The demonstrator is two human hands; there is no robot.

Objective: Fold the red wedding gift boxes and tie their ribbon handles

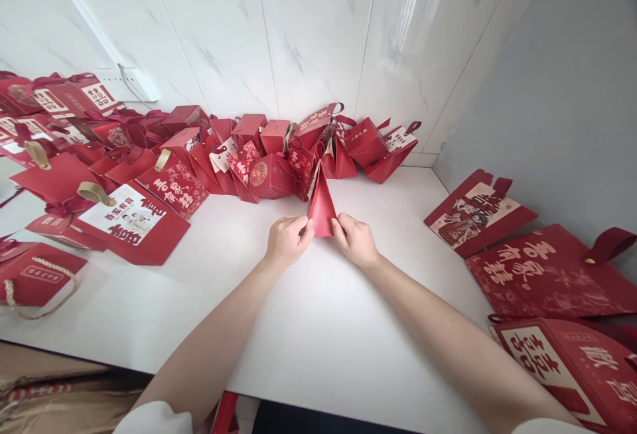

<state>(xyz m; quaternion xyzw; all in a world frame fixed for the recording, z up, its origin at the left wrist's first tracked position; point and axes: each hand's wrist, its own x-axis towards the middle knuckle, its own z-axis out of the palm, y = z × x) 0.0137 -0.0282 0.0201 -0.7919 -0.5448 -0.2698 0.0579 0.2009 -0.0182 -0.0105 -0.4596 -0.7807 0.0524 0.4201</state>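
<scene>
Red paper gift bag (pixel 321 212), only partly shaped as I judge it, stands on the white table (pixel 318 328) with my left hand (pixel 287 240) and right hand (pixel 354 240) each pinching a lower corner, a row of shaped red bags (pixel 269 155) behind it along the wall and flat red bags (pixel 547 271) lying unshaped to my right.

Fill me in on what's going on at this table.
A person's left hand and right hand each pinch a lower corner of a folded red bag on the white table. Behind it, a row of bags, all red, runs along the tiled wall. Flat bags lie at the right, and more lie at the left.
</scene>
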